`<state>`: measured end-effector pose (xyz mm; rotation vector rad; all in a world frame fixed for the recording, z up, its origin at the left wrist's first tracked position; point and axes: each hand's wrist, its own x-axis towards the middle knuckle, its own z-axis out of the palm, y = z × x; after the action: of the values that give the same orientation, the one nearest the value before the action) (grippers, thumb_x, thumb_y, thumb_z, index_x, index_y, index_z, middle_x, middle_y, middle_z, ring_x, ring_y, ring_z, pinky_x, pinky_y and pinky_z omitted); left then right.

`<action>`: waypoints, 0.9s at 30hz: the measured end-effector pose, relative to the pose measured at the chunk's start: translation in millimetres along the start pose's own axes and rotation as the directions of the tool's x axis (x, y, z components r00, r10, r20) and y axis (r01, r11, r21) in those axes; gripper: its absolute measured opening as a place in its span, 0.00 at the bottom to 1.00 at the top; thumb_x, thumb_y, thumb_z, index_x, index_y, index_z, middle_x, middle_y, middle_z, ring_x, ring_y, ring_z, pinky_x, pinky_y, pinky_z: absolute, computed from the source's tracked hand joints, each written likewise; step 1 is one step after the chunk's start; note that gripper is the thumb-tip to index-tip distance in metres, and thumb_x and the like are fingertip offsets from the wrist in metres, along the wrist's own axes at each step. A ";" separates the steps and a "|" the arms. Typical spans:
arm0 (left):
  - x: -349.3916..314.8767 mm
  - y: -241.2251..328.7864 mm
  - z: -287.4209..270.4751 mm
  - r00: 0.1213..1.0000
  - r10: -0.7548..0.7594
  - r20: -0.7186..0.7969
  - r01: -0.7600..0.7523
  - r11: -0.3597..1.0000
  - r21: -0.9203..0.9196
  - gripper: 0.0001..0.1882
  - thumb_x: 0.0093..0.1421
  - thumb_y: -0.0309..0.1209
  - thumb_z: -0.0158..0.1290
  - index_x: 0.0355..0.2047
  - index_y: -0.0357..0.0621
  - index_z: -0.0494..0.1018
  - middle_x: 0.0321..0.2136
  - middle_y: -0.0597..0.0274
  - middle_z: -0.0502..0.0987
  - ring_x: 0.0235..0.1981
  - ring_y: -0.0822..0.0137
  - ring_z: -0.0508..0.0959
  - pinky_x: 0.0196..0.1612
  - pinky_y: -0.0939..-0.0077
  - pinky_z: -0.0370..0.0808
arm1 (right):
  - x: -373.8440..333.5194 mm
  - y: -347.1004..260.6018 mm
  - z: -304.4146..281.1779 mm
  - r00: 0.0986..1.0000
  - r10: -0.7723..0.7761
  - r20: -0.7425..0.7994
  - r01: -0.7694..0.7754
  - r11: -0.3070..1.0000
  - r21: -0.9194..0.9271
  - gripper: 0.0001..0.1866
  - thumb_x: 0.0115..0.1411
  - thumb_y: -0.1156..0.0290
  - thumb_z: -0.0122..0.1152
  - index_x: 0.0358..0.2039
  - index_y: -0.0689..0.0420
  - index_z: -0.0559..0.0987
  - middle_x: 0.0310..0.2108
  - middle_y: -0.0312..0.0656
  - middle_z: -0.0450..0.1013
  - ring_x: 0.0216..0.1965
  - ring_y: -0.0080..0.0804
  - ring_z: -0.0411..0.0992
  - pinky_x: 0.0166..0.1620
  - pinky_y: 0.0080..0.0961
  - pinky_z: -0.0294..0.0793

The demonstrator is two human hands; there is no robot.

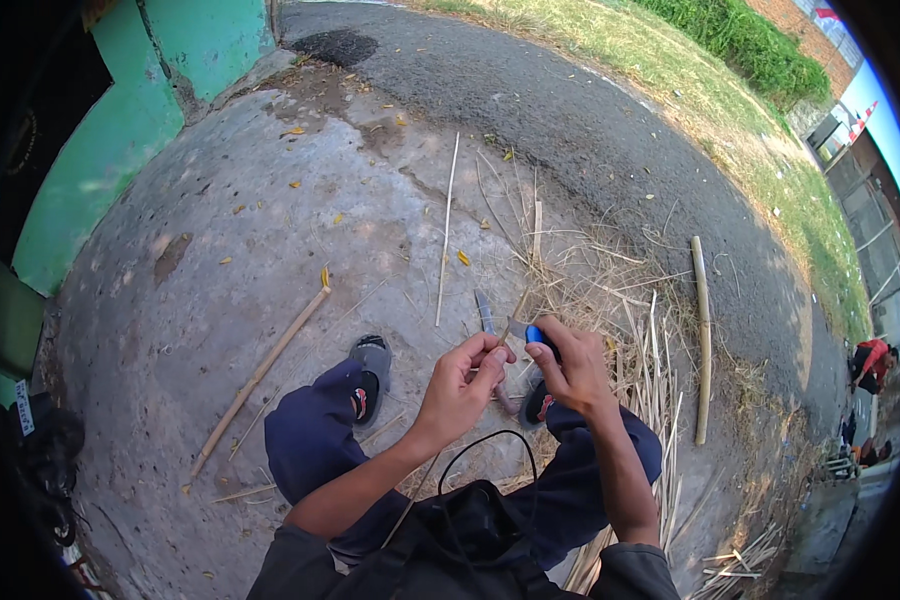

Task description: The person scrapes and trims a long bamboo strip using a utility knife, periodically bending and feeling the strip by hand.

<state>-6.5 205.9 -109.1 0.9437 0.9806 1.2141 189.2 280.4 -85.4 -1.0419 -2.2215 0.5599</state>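
My left hand (462,385) is closed on a thin bamboo strip (411,505), which runs from my lap up through the fingers and a little past them. In my right hand (578,368) is a small knife with a blue handle (536,336), the fingers wrapped round it. Its short blade lies against the strip just beyond my left fingertips. Between my feet a larger knife (484,311) rests on the concrete, its middle partly hidden by my left hand.
Bamboo shavings (590,270) and long split strips (660,390) lie to the right. One bamboo pole (703,340) is beyond them, another pole (270,378) lies left. A thin stick (448,230) is ahead. People (873,365) sit at far right.
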 end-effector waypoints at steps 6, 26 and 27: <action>-2.4 7.6 5.8 0.997 -0.064 0.039 0.067 0.994 -0.081 0.11 0.80 0.36 0.49 0.45 0.40 0.74 0.23 0.77 0.64 0.16 0.88 0.55 0.18 0.86 0.51 | -0.7 -1.7 0.1 0.996 0.014 0.089 -0.011 0.999 -0.043 0.13 0.70 0.56 0.64 0.41 0.54 0.78 0.20 0.48 0.73 0.23 0.51 0.77 0.28 0.44 0.71; -7.0 11.2 6.8 0.996 -0.074 0.043 0.078 0.993 -0.092 0.11 0.81 0.35 0.46 0.43 0.42 0.72 0.20 0.78 0.60 0.16 0.87 0.54 0.18 0.84 0.49 | 0.1 -4.7 4.8 0.999 -0.014 0.039 0.016 0.998 -0.065 0.14 0.70 0.56 0.65 0.40 0.54 0.79 0.22 0.48 0.75 0.24 0.54 0.77 0.27 0.43 0.71; -7.2 11.0 7.1 0.998 -0.066 0.006 0.067 0.997 -0.049 0.11 0.81 0.35 0.46 0.43 0.42 0.73 0.21 0.78 0.61 0.17 0.87 0.55 0.19 0.84 0.50 | 1.0 -3.6 6.4 1.000 -0.023 0.018 0.024 0.998 -0.055 0.15 0.71 0.55 0.64 0.40 0.55 0.79 0.22 0.49 0.75 0.24 0.55 0.77 0.27 0.44 0.71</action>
<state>-3.6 199.7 -95.8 0.8679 0.9668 1.1748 182.4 278.3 -87.5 -1.0410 -2.2733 0.5013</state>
